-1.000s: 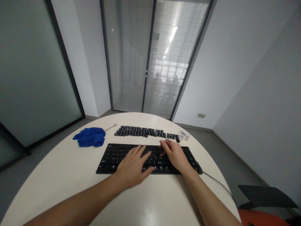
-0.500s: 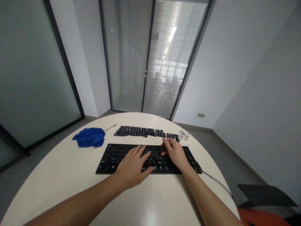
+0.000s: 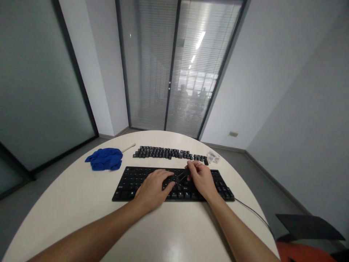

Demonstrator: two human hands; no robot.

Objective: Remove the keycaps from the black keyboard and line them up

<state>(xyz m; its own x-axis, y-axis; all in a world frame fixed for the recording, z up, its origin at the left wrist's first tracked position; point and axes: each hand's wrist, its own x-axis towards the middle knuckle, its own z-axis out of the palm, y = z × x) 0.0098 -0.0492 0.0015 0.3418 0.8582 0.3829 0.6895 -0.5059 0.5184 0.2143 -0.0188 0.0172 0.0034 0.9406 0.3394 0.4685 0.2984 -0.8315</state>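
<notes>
A black keyboard [image 3: 128, 185] lies across the table, with some of its keycaps off. My left hand [image 3: 154, 187] rests on its middle, thumb and index finger apart around a small spot near the tool's tip. Pinched in my right hand [image 3: 200, 178] is a small dark tool with thin wire prongs [image 3: 182, 177], pointing down-left at the keys. Behind the keyboard, loose black keycaps [image 3: 155, 152] stand in rows. Whether a keycap sits between the prongs is too small to tell.
A crumpled blue cloth [image 3: 105, 159] lies at the left with a thin white-tipped stick [image 3: 128, 147] beside it. Clear plastic pieces [image 3: 213, 157] are at the right of the keycaps. A cable [image 3: 253, 211] runs off the right edge, near a chair [image 3: 308, 227].
My left hand's fingers have drawn in from a wide spread, the thumb and index now nearer the tool's tip. The right hand and its tool have shifted very slightly.
</notes>
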